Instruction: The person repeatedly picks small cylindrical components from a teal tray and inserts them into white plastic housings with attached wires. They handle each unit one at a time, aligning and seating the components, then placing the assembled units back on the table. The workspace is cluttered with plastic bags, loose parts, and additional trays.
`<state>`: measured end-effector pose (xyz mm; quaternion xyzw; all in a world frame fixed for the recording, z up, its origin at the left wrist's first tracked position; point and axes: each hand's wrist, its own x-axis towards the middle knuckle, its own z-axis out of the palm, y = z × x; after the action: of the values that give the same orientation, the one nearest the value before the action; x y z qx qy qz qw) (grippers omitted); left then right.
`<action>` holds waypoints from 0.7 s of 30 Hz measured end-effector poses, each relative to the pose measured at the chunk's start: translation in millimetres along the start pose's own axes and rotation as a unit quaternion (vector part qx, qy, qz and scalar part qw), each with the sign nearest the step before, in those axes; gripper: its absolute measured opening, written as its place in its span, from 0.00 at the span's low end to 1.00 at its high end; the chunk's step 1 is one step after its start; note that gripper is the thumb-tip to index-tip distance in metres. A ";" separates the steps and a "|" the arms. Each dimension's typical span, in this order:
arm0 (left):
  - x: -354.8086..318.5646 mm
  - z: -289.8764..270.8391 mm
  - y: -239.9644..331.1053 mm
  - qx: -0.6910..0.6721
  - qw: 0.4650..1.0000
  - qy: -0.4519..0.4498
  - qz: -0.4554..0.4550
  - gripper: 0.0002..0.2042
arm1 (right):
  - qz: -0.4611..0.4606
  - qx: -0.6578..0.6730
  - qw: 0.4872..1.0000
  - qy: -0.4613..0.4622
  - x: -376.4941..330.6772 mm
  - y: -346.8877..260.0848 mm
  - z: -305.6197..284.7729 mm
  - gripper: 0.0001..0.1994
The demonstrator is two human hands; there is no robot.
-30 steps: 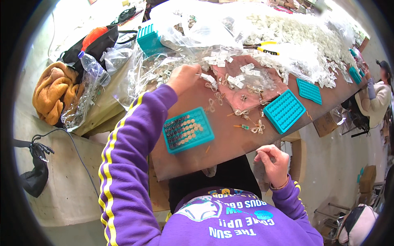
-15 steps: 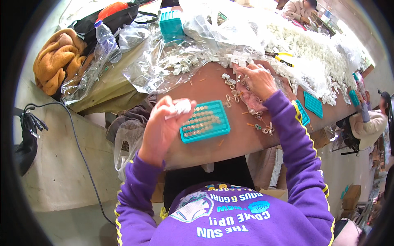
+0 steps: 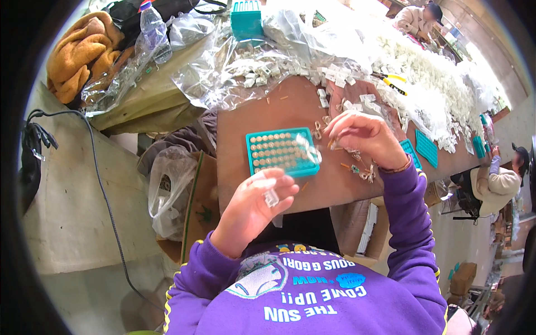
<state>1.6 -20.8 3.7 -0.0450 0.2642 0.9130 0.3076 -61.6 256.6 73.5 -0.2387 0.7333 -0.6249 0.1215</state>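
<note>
I had the left hand [image 3: 254,204] pinching a small clear plastic clip [image 3: 271,197] near the brown desk's [image 3: 268,120] front edge; right hand [image 3: 363,137] fingers pinched a thin pin above the teal plastic tray w/ brass pins [image 3: 282,151]. Step looked like pin-to-clip assembly; next needs careful alignment

Place: a small assembly workshop, hand piecework at a shared bench.
Bench: a long brown worktable [image 3: 268,111] running from near left to far right.
Stock: heaps of small white plastic parts [image 3: 430,78] and clear plastic bags [image 3: 223,72] across the far side.
Trays: teal grid trays [image 3: 282,151] lying near and to the right.
Workers: other seated people [image 3: 497,181] at the right and far end.
Floor: bare concrete [image 3: 72,212] at left.
</note>
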 end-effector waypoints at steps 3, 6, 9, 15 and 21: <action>16.1 11.5 -13.2 0.058 0.997 -0.047 0.006 0.17 | -0.057 0.025 0.994 -0.093 -3.7 3.0 24.6 0.07; 22.4 19.6 -27.5 0.076 0.992 -0.099 0.014 0.21 | -0.050 0.125 0.985 -0.111 -10.4 15.8 46.0 0.07; 22.2 21.5 -34.6 0.097 0.988 -0.111 0.033 0.19 | -0.021 0.225 0.971 -0.075 -18.7 26.0 59.0 0.09; 26.3 18.0 -41.1 0.099 0.988 -0.097 0.066 0.11 | 0.007 0.128 0.992 0.022 -34.9 24.8 70.7 0.13; 25.3 11.0 -42.5 0.258 0.943 -0.024 0.210 0.09 | 0.117 0.244 0.958 0.090 -54.0 25.5 85.0 0.13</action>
<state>6.9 27.0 -12.5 0.1142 0.4865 0.8584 0.1158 20.0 213.4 26.0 -0.0572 0.5892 -0.7852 0.1817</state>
